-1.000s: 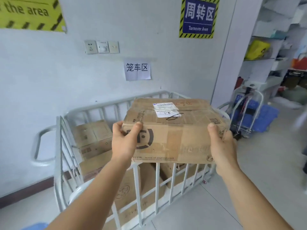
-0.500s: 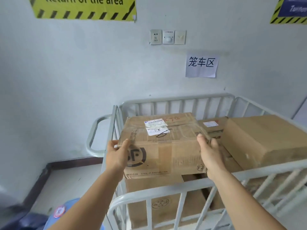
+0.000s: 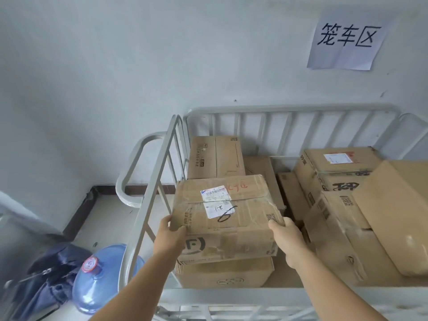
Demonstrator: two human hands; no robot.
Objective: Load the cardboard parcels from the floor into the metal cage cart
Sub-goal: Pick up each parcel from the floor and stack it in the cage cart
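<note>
A grey metal cage cart (image 3: pixel 289 111) fills the centre and right of the frame, its barred walls open at the top and its looped handle at centre left. Inside it, at lower centre, the person holds a taped cardboard parcel (image 3: pixel 225 214) with a white shipping label and a handwritten "6" on its top face. The left hand (image 3: pixel 170 237) grips the parcel's near left corner, thumb on the top face, fingers curled under the edge. The right hand (image 3: pixel 288 239) grips the near right corner, thumb against the top edge and the fingers wrapped round the side. The parcel sits on top of a lower carton (image 3: pixel 223 274) in the cart's near left corner; whether its full weight rests there cannot be told.

Behind it, at centre, a flat carton (image 3: pixel 215 157) lies against the far bars. On the right side of the cart, a labelled box (image 3: pixel 335 167) is stacked among further cartons, and a large plain carton (image 3: pixel 393 212) leans tilted at the right edge.

Outside the cart, at lower left on the floor, stand a blue water jug (image 3: pixel 102 279) and a dark bag (image 3: pixel 46 281) just beside it. A paper sign (image 3: pixel 347 38) hangs on the wall at upper right.
</note>
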